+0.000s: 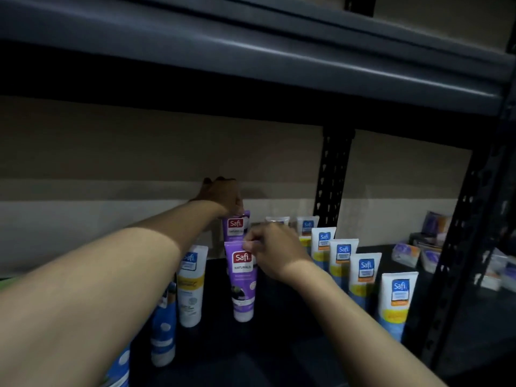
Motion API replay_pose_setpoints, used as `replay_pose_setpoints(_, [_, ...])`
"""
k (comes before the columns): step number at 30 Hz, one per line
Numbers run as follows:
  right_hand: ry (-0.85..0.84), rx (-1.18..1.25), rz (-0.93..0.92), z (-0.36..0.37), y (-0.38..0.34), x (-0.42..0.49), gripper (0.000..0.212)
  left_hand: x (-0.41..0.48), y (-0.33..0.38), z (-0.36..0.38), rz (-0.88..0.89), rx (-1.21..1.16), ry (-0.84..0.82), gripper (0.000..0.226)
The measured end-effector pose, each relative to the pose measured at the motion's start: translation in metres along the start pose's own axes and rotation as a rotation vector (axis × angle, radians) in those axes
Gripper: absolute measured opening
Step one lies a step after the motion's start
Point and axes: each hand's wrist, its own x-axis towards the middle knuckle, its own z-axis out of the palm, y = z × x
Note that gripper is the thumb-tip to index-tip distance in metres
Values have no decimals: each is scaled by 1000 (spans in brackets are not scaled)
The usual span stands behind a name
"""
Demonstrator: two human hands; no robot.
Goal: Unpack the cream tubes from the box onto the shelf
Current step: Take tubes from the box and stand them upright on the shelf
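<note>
Centre frame: left hand (223,195) appears to grip the rear purple tube (236,225); right hand (275,247) pinches the front purple tube (243,286). At right, blue-white tubes (398,297) already shelved; box unseen, remainder unclear.

One purple tube (242,280) stands before another (235,226).

Beige wall (139,152) behind, lighter band along lower part. Dark grey overhead deck (251,51) across top, slanting down to the right. Black perforated back post (333,174) upright against wall, right of centre. Second perforated front post (458,236) at right, leaning in frame. Around it, far right: small wrapped packs (405,254) lying flat, purple-orange pack (435,223) further back, white packs (499,272) at edge; blurred, labels unreadable. Green sliver (5,280) at left edge, unidentifiable.
</note>
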Motion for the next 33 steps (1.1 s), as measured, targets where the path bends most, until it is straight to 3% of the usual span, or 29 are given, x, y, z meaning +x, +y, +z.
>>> replay_pose_setpoints(18, [83,29,-29,21,2,11,13,2,-11,21,17,-51,-72,10])
replay_pose_setpoints(25, [69,57,-28,17,9,10,12,1,-12,20,45,-16,-209,27])
replay_pose_setpoints(33, [69,94,-31,23,6,13,12,4,-13,29,18,-13,-146,32])
